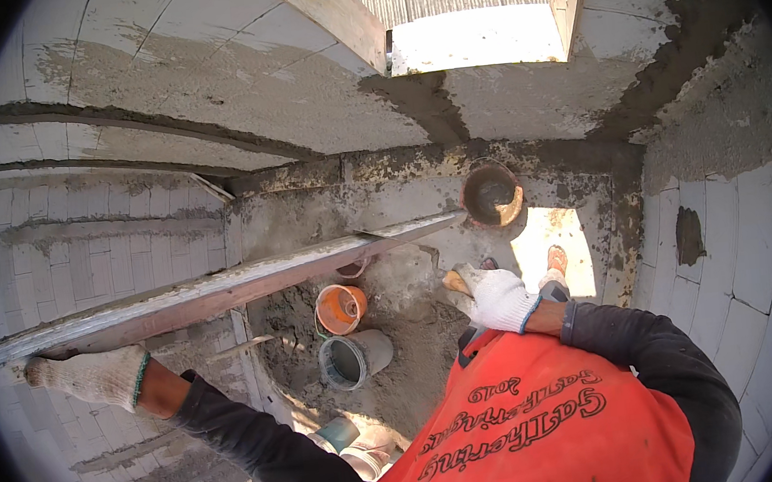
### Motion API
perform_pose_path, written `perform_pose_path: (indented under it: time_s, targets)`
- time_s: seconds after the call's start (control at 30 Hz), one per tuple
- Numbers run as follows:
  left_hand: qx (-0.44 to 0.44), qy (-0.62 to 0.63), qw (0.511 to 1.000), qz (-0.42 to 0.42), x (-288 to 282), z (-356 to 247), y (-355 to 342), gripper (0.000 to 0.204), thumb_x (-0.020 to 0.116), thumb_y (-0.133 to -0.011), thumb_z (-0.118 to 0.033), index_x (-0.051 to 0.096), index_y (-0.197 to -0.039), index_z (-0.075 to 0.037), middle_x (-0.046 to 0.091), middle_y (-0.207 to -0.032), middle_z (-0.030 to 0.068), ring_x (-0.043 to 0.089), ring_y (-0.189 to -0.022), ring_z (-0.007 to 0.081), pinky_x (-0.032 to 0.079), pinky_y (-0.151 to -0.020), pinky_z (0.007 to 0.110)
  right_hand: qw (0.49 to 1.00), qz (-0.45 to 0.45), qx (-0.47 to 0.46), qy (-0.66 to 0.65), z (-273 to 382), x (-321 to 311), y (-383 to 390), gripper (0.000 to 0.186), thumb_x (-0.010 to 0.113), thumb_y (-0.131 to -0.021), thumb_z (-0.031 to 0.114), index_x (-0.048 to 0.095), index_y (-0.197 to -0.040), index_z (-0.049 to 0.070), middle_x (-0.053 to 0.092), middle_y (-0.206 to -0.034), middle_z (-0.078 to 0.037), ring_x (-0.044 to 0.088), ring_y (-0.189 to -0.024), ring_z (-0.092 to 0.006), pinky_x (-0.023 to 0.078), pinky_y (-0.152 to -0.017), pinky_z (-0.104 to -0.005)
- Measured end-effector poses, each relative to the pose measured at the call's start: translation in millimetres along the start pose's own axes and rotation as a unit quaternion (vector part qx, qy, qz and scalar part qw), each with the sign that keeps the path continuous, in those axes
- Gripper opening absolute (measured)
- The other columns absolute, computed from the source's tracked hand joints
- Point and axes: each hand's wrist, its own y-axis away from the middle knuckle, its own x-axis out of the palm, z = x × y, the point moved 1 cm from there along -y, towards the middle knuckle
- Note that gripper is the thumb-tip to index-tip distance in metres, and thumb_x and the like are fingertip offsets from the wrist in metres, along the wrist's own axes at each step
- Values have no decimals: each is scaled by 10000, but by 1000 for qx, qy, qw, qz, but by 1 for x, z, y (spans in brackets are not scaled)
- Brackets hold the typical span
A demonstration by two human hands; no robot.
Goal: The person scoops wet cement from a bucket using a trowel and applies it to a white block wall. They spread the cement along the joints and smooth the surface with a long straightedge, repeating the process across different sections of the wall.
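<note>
A long straight beam (223, 289), pale along its top edge and reddish-brown on its side, runs from the far left to the middle. My left hand (93, 379), in a white knitted glove, is closed on its left end. My right hand (501, 301), also gloved, is in front of my body, closed round the wooden handle of a trowel (453, 283). The thin metal blade reaches left and away, close to the beam's right part. Fingertips of both hands are partly hidden by the gloves.
Mortar-stained buckets stand on the floor: an orange one (340, 309), a grey one (357, 359) and a brown one (491, 195) by the far wall. More containers (335, 435) stand lower down. Block walls (720, 237), partly plastered, surround me. An opening (476, 39) lies ahead.
</note>
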Motion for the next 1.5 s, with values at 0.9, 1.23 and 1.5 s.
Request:
perform_pose_path:
  time_s: [0.9,1.23,1.5]
  targets:
    - [-108,195,969,104,52,51,217,461,593,-1082,-360,583,-1313,38,649,-1120,73,596,-993,162,478,-895,306,987,-95,-95,86,35,-79,19,466,648,-944,375,581,-1294,75,727,-1038,-233,715,-965,-424,562,-813,-508]
    - [-56,227,944,235,65,65,289,690,786,-863,-156,530,-1475,34,687,-1130,186,679,-947,279,545,-855,363,931,-273,-237,52,154,-242,61,573,690,-947,414,594,-1348,17,720,-948,-130,706,-781,-255,556,-758,-363]
    - [-20,204,928,312,31,131,327,586,573,-1016,-318,497,-1501,2,658,-1269,205,652,-1139,325,502,-972,419,836,-456,-264,-154,118,-360,115,602,641,-1029,398,533,-1447,-21,688,-961,-83,672,-692,-100,593,-622,-215]
